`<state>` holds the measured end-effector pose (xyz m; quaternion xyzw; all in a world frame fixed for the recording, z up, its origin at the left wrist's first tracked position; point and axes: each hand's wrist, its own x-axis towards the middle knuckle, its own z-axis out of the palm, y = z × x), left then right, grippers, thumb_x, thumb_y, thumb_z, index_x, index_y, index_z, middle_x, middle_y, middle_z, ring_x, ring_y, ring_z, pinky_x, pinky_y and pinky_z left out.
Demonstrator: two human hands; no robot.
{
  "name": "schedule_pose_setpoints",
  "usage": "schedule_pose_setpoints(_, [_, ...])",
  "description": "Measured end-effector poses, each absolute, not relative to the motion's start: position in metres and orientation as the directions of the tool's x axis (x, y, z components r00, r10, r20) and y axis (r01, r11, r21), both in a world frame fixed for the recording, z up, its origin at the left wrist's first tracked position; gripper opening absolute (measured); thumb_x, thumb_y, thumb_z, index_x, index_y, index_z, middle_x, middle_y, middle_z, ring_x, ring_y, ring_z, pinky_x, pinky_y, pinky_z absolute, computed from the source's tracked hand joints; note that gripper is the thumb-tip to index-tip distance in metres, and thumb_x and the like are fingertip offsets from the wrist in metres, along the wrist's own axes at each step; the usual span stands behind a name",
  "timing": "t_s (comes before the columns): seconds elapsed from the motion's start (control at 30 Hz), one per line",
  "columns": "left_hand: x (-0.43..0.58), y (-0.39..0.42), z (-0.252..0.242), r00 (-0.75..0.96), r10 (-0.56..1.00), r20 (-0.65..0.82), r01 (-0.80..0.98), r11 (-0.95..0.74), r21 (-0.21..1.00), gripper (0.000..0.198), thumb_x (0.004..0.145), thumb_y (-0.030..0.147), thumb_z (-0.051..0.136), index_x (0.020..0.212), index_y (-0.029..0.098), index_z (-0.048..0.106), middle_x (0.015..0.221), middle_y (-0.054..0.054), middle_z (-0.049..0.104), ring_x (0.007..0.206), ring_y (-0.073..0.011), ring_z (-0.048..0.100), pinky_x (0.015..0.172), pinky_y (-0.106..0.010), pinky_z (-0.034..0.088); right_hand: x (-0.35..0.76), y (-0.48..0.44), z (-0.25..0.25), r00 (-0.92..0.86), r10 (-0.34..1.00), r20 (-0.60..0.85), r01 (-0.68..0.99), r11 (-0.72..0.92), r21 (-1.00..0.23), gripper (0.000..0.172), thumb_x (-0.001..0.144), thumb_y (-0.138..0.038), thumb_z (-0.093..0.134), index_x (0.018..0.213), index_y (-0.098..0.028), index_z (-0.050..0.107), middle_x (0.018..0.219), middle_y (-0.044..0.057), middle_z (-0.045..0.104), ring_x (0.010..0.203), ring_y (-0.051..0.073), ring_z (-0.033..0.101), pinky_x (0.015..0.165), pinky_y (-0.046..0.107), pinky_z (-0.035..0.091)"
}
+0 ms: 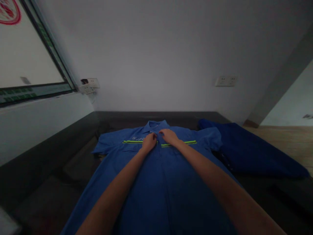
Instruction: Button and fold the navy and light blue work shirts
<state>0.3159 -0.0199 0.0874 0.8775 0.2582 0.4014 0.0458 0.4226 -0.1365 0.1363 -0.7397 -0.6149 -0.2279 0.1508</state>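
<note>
A blue short-sleeved work shirt (149,182) lies spread front side up, its collar (157,124) at the far end. Yellow-green stripes cross both sides of the chest, and pale lettering sits above the left one. My left hand (149,142) is closed, its fingers curled onto the front opening just below the collar. Close beside it, my right hand (169,136) pinches at the other side of the same opening. The fingertips are small and dim, and whatever button may be between them is hidden.
Darker blue folded cloth (254,148) lies to the right, touching the shirt's sleeve. Beneath is a dark surface with a raised edge (156,115) against the wall. Wall sockets (226,81) are at the back, and a window (31,49) is at the left.
</note>
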Motion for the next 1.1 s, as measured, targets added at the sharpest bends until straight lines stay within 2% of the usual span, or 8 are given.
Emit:
schedule_pose_setpoints(0.13, [0.314, -0.018, 0.082, 0.549, 0.467, 0.693, 0.399, -0.875, 0.274, 0.023, 0.085, 0.013, 0.047, 0.099, 0.018, 0.064, 0.102, -0.010, 0.066, 0.094, -0.0202, 0.062, 0.082, -0.029, 0.045, 0.428, -0.107, 0.151, 0.103, 0.874, 0.476, 0.977, -0.178, 0.116, 0.044, 0.088, -0.006, 0.041, 0.126, -0.022, 0.057, 0.131, 0.007, 0.059, 0.119, 0.021, 0.055, 0.095, 0.030, 0.042])
schedule_pose_setpoints(0.27, [0.314, -0.017, 0.080, 0.538, 0.446, 0.715, 0.387, -0.884, 0.260, 0.022, 0.086, 0.014, 0.046, 0.098, 0.019, 0.064, 0.102, -0.009, 0.065, 0.091, -0.0206, 0.061, 0.080, -0.030, 0.044, 0.433, -0.089, 0.164, 0.058, 0.927, 0.371, 0.971, -0.138, 0.194, 0.050, 0.082, -0.003, 0.050, 0.126, -0.026, 0.058, 0.129, 0.006, 0.060, 0.117, 0.020, 0.056, 0.091, 0.027, 0.043])
schedule_pose_setpoints(0.43, [0.314, -0.019, 0.081, 0.540, 0.449, 0.712, 0.395, -0.882, 0.257, 0.023, 0.086, 0.014, 0.046, 0.099, 0.018, 0.064, 0.101, -0.010, 0.065, 0.094, -0.0217, 0.061, 0.081, -0.031, 0.044, 0.441, -0.081, 0.174, 0.059, 0.966, 0.252, 0.956, -0.127, 0.264, 0.034, 0.074, -0.006, 0.063, 0.104, -0.022, 0.070, 0.115, 0.008, 0.066, 0.105, 0.022, 0.061, 0.081, 0.025, 0.044])
schedule_pose_setpoints(0.6, [0.314, -0.020, 0.082, 0.547, 0.449, 0.707, 0.395, -0.883, 0.256, 0.023, 0.087, 0.015, 0.047, 0.100, 0.018, 0.065, 0.102, -0.010, 0.065, 0.095, -0.0221, 0.060, 0.081, -0.031, 0.044, 0.443, -0.081, 0.172, 0.054, 0.978, 0.201, 0.960, -0.106, 0.259, 0.023, 0.068, -0.013, 0.074, 0.090, -0.018, 0.072, 0.096, 0.006, 0.071, 0.092, 0.020, 0.063, 0.073, 0.023, 0.042])
schedule_pose_setpoints(0.87, [0.314, -0.020, 0.081, 0.538, 0.452, 0.712, 0.388, -0.882, 0.267, 0.023, 0.086, 0.015, 0.047, 0.101, 0.018, 0.065, 0.101, -0.009, 0.066, 0.095, -0.0218, 0.061, 0.082, -0.030, 0.045, 0.449, -0.082, 0.152, 0.080, 0.907, 0.414, 0.982, -0.142, 0.121, 0.015, 0.078, -0.013, 0.064, 0.092, -0.014, 0.068, 0.095, 0.007, 0.070, 0.089, 0.017, 0.061, 0.072, 0.022, 0.040])
schedule_pose_setpoints(1.1, [0.314, -0.017, 0.080, 0.532, 0.453, 0.715, 0.345, -0.887, 0.306, 0.022, 0.085, 0.014, 0.048, 0.097, 0.019, 0.066, 0.099, -0.007, 0.067, 0.093, -0.0200, 0.062, 0.083, -0.029, 0.046, 0.456, -0.069, 0.142, 0.197, 0.783, 0.590, 0.977, -0.208, -0.050, 0.011, 0.077, -0.014, 0.066, 0.088, -0.016, 0.067, 0.093, 0.006, 0.069, 0.090, 0.018, 0.061, 0.076, 0.025, 0.042])
